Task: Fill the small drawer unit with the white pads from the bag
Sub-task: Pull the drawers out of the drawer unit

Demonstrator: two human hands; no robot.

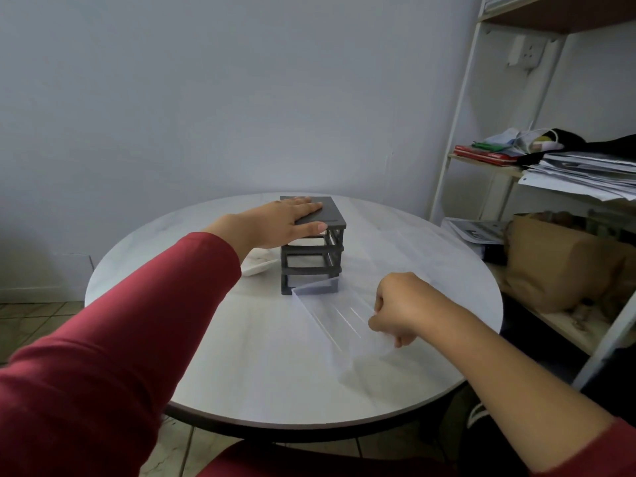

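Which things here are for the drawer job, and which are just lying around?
For the job: dark grey plastic drawer unit, left hand pressing flat on top; clear plastic drawer at the bottom slot, gripped by right hand; white packet beside the unit, probably the pad bag.

Just lying about: stack of white papers, red book, crumpled brown paper bag, all on the white shelf.

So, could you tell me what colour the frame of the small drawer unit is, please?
The frame is dark grey, clearest in the head view.
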